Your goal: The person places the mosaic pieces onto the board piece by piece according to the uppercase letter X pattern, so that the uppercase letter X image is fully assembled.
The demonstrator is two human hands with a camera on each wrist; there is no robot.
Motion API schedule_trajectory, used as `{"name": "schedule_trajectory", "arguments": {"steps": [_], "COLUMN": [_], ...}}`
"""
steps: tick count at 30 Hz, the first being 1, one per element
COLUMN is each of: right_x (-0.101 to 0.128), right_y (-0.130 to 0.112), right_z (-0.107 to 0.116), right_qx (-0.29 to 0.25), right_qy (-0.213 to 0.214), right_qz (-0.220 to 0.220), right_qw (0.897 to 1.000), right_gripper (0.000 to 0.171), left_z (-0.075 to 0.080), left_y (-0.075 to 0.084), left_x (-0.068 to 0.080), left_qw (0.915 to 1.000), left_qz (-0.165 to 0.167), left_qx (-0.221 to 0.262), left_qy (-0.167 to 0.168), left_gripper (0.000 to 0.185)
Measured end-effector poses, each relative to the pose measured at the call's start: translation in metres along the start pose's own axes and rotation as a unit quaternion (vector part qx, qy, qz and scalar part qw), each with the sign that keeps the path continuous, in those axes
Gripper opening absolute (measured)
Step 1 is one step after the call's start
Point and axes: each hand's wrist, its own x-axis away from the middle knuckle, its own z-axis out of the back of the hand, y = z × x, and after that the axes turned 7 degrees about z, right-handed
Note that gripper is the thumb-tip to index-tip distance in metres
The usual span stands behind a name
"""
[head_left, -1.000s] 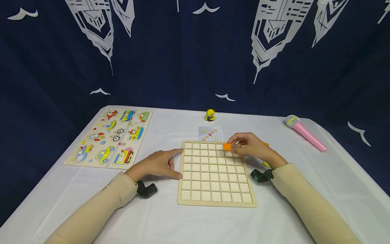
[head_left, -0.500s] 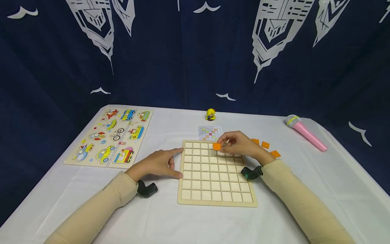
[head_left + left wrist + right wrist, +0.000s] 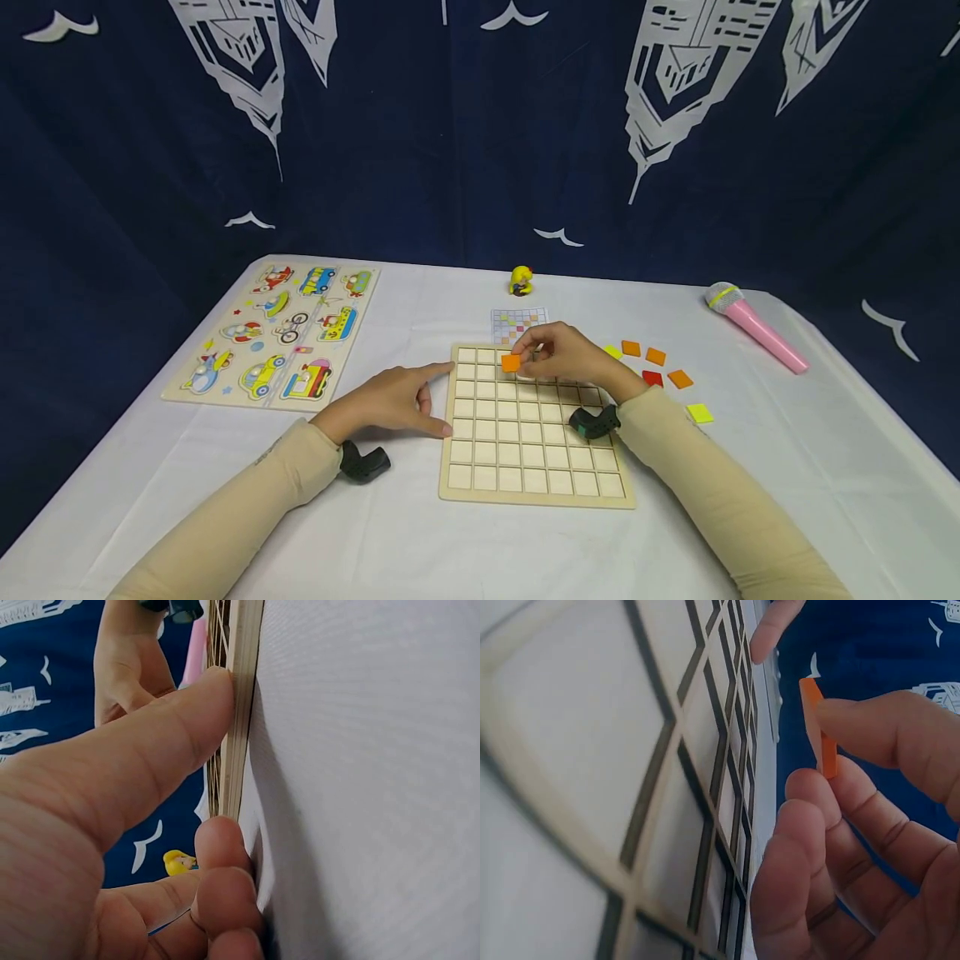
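Orange tile (image 3: pixel 511 363) leftward; between fingers (image 3: pixel 874 810)

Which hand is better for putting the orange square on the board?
Probably the right: the right grip pinches the flat orange square tile above the pale wooden grid board. The left grip touches the board's left edge, with no tile showing in it.

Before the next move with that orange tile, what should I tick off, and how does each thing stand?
1. Orange tile pinched in the right hand: ok.
2. Left hand touching the grid board along its left edge: ok.
3. Tile lifted off the board: ok, the right wrist view shows a gap.
4. Printed card fully visible: not ok, the right hand covers a corner.
5. Intended square: cannot tell.
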Motion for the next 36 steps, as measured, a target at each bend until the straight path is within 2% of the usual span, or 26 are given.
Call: {"name": "schedule_trajectory", "arguments": {"steps": [14,36], "right_x": [-0.019,-0.034], "right_y": [-0.01,-0.019], "right_z": [-0.017,-0.026], "right_qx": [0.002,0.068], "right_qy": [-0.029,-0.047], "right_qz": [-0.064,-0.061], "right_qw": [0.998,0.995], "right_gripper": [0.018,0.016], "left_z": [0.001,0.0], "left_y": [-0.002,-0.004], "left_x": [-0.002,-0.003], "left_qw": [1.0,1.0], "left_qz": [0.003,-0.002], "left_qx": [-0.002,-0.002], "left_qy": [0.005,0.007], "left_gripper": [0.101,0.102]}}
